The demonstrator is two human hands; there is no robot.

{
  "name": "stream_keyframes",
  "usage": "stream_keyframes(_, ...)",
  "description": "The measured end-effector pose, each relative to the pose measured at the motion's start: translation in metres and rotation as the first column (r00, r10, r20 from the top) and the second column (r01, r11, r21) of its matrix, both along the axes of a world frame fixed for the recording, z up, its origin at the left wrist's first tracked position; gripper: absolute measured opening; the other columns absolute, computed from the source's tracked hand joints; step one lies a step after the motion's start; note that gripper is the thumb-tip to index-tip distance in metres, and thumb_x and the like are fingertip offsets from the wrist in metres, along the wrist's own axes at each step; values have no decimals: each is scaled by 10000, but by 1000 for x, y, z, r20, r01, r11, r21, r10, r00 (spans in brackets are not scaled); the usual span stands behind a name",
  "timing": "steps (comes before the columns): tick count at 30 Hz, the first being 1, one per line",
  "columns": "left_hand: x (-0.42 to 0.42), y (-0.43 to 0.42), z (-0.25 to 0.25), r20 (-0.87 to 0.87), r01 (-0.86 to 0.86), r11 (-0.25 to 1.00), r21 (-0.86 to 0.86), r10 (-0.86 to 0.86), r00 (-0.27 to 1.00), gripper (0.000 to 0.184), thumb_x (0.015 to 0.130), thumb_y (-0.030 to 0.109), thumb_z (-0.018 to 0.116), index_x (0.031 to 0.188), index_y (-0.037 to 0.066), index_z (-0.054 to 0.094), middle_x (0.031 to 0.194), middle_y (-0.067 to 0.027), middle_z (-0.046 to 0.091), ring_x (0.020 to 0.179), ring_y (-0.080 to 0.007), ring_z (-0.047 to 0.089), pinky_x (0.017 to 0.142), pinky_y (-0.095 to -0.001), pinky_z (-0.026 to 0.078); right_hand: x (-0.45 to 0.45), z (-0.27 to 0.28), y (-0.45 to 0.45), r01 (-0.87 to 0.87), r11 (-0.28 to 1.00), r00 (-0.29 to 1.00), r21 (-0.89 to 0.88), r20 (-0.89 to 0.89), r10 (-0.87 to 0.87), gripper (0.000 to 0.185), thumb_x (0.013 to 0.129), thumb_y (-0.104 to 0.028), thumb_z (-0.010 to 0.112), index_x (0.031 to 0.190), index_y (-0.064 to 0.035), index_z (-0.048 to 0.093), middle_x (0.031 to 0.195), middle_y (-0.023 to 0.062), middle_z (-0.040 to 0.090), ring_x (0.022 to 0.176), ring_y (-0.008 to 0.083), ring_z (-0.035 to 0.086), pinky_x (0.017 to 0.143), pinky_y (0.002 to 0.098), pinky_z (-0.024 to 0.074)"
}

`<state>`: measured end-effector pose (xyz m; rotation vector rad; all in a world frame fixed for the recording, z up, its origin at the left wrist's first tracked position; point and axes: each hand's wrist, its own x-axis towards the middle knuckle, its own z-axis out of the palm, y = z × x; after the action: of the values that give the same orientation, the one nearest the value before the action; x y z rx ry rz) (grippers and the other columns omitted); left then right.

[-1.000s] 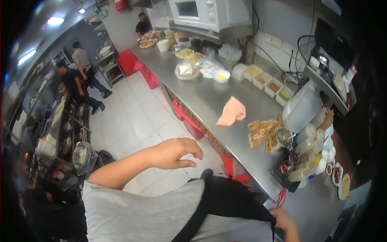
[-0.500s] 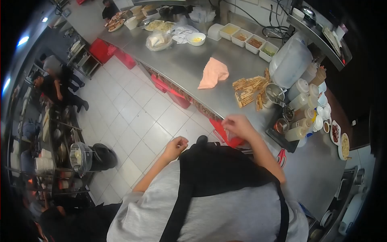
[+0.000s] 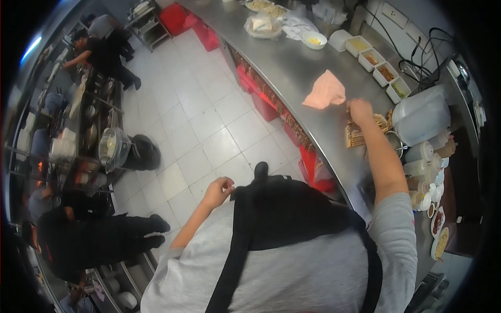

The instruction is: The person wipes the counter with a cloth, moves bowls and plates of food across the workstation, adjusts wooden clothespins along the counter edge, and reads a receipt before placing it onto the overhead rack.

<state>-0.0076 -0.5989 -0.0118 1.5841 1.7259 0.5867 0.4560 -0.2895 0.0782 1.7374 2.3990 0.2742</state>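
Note:
Over the steel counter's edge (image 3: 292,78), my right hand (image 3: 361,111) is at the right corner of a crumpled pink cloth (image 3: 326,91). Its fingers are closed, and what they hold, if anything, is hidden. Beneath and beside this hand lie several wooden pieces (image 3: 356,136), partly covered by the wrist. My left hand (image 3: 219,191) hangs over the floor in front of the black apron (image 3: 297,208), its fingers loosely curled and slightly apart, with nothing in them. A metal cup (image 3: 394,140) stands right of the wooden pieces.
White containers of food (image 3: 371,59) line the counter's back, near a large clear plastic container (image 3: 421,116) and squeeze bottles (image 3: 417,167). A white bowl (image 3: 314,40) stands farther along. At left are a bin (image 3: 143,152) and people in black (image 3: 107,57) (image 3: 99,235) by racks.
My right hand has reached up and right from the counter's front edge to beside the cloth. The view has shifted, and a person in black shows more fully at lower left.

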Motion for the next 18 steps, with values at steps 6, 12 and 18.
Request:
stream_keyframes(6,-13,74,-29,-64,127,992,5,-127,990,176,778,156,667,911,53,615,859,-112,622,775,-243,617,699,-347,494,-32,36,-19,170,985,786,-25,-600,-150,133,752,-87,649,876,-69,606,824,61,635,766,227,611,659,350,492)
stream_keyframes(12,-2,222,-62,-267,485,875,7,-465,844,248,760,196,676,974,104,592,964,-141,571,960,-314,555,832,-394,456,-86,60,-70,274,939,351,208,-931,103,305,802,-25,634,1100,-90,623,859,35,610,757,127,584,674,261,478)
stream_keyframes(18,29,332,-60,-373,703,711,-30,-660,652,519,754,206,691,1222,118,485,1206,-174,464,1145,-351,465,941,-418,429,-91,-17,-88,332,904,692,268,-721,-40,329,797,-16,634,1113,-107,621,899,96,617,769,173,606,690,282,491)
